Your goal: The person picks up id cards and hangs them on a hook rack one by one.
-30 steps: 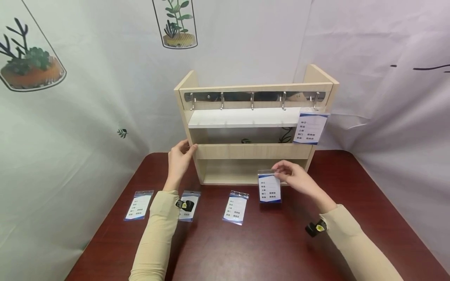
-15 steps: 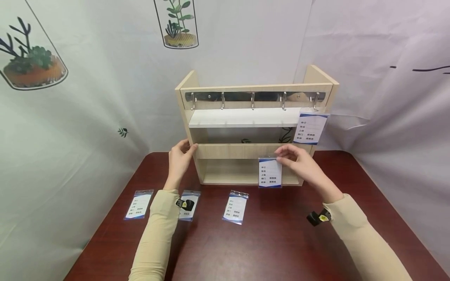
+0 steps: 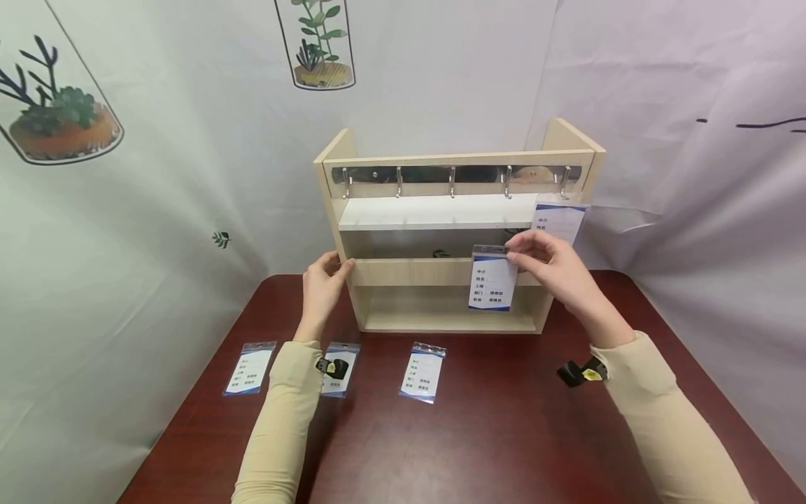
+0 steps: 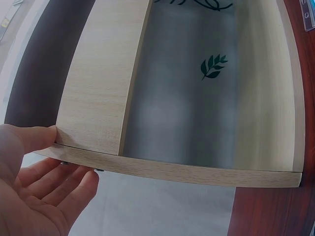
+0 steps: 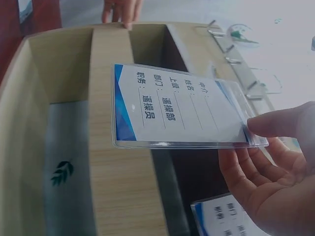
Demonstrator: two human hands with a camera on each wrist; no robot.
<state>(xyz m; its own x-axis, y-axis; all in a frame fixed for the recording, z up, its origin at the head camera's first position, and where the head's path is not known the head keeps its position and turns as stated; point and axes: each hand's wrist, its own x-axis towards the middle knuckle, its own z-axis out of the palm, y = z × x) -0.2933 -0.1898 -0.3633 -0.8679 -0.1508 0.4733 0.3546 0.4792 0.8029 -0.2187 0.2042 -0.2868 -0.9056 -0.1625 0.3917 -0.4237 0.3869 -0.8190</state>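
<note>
From my end I've got the left fingers (image 4: 81,192) gripping a wooden shelf unit (image 4: 96,88) by its side panel (image 4: 211,175), leaf print (image 4: 215,67) showing through the opening.

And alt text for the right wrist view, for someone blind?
A right hand pinches a white badge by its clear end before a wooden shelf with metal hooks. The left hand grips the shelf's far side; part of another badge shows below.
</note>
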